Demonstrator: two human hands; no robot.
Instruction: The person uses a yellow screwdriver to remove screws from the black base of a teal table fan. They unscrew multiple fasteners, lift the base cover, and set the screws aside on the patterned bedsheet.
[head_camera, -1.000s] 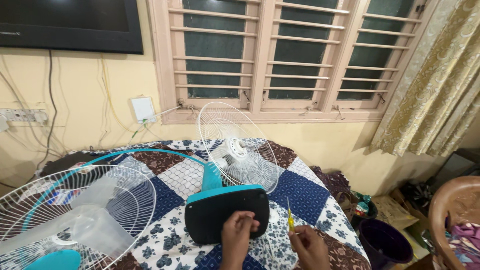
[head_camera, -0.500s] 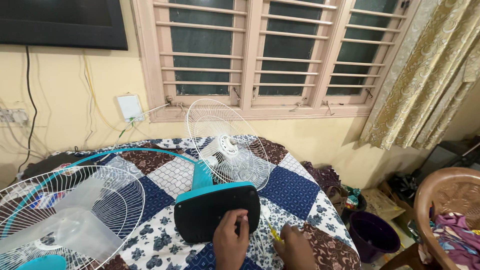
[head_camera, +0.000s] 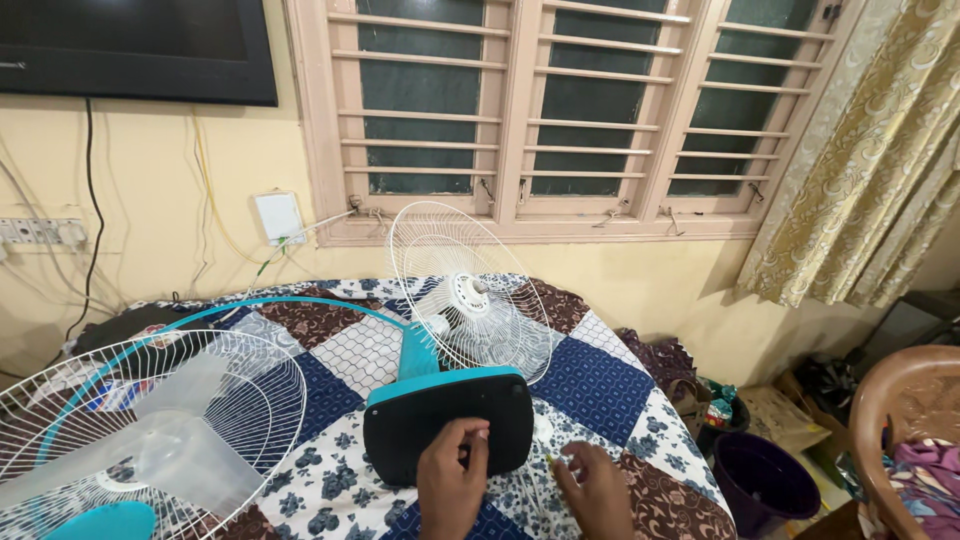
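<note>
left hand (head_camera: 452, 485): fingers resting on the black underside of the fan base (head_camera: 447, 425), not clenched.
right hand (head_camera: 596, 492): just beside the base on the quilt (head_camera: 600, 370), fingertips pinched on something small; cannot tell what.
fan base: tipped up at the near edge of the bed, teal rim on top.
rear grille (head_camera: 470, 290): upright behind the base.
front grille (head_camera: 150, 420): flat at left, clear blade (head_camera: 170, 450) on it.

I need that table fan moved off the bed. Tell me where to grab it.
Probably grip the teal neck from the near side, between the black base and the wire grille. It looks solid; the grille wires are thin. The left hand rests on the base.
</note>
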